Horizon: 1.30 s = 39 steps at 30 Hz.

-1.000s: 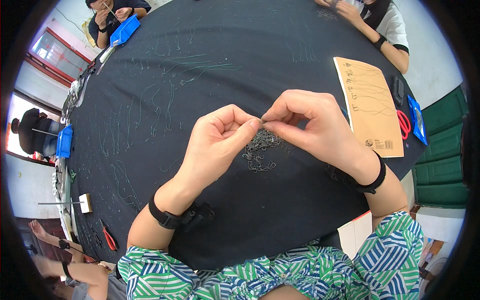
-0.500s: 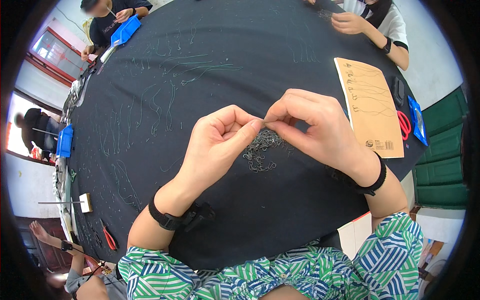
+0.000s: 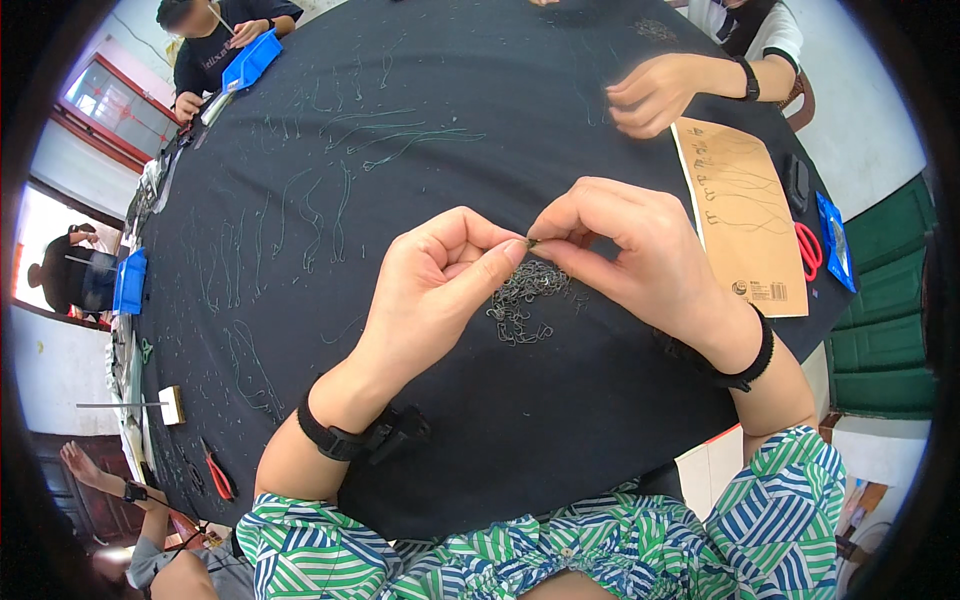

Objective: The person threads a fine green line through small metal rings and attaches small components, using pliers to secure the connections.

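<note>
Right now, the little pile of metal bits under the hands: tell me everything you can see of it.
The pile of small metal pieces is a loose, tangled heap of thin, dark grey wire-like hooks or links, too small to tell apart. It lies flat on the black tablecloth, just below both hands' fingertips. The left hand and right hand meet just above it, pinching one tiny piece between them; whether the fingers touch the heap cannot be told. A few strays lie at its lower edge.

Round black table point(image 3: 520, 60): hook pile point(image 3: 522, 300), green threads point(image 3: 330, 210), tan card point(image 3: 738, 215), red scissors point(image 3: 807, 250).
</note>
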{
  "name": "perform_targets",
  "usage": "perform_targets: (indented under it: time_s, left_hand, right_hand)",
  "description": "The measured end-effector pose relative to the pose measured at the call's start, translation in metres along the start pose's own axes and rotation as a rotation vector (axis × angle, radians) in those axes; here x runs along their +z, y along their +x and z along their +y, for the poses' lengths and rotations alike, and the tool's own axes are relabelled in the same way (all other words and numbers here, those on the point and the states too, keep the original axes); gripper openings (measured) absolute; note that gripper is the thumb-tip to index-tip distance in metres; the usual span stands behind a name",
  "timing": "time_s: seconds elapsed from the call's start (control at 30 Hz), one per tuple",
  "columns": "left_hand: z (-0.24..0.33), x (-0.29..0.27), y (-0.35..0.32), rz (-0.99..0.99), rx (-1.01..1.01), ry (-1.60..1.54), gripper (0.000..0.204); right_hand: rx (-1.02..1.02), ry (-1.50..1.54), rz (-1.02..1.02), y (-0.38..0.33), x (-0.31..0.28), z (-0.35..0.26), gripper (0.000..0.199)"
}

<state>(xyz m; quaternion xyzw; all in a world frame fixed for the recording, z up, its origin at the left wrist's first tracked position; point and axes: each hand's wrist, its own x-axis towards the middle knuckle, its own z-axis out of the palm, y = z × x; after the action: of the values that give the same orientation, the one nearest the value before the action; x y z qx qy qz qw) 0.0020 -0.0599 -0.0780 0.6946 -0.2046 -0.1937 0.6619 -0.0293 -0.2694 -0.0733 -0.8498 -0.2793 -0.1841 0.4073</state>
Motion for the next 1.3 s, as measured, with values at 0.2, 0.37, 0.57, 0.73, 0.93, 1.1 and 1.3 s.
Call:
perform_targets:
  time_s: [0.2, 0.37, 0.57, 0.73, 0.93, 1.1, 1.3]
  left_hand:
    - [-0.001, -0.002, 0.000, -0.002, 0.005, -0.030, 0.013]
    - [-0.002, -0.003, 0.000, -0.018, -0.036, -0.089, 0.012]
    - [-0.001, -0.005, 0.000, -0.042, -0.066, -0.159, 0.012]
    - [-0.001, -0.006, 0.000, -0.062, -0.078, -0.190, 0.012]
    - [-0.002, -0.006, 0.000, -0.062, -0.077, -0.146, 0.010]
    - [-0.001, -0.004, -0.002, -0.036, -0.059, -0.100, 0.010]
    - [-0.002, -0.005, 0.000, -0.062, -0.084, -0.387, 0.012]
  right_hand:
    - [0.015, 0.086, 0.016, 0.000, 0.002, 0.001, 0.012]
    - [0.008, 0.071, -0.001, 0.000, 0.000, 0.001, 0.013]
    - [0.028, 0.068, -0.019, 0.001, -0.003, -0.003, 0.015]
    - [0.007, 0.052, -0.037, 0.001, -0.005, -0.003, 0.017]
    - [-0.008, 0.083, -0.020, 0.000, -0.004, 0.000, 0.016]
    - [0.110, 0.194, -0.075, -0.001, -0.005, 0.001, 0.015]
    - [0.560, 0.998, -0.305, -0.003, 0.010, -0.001, 0.044]
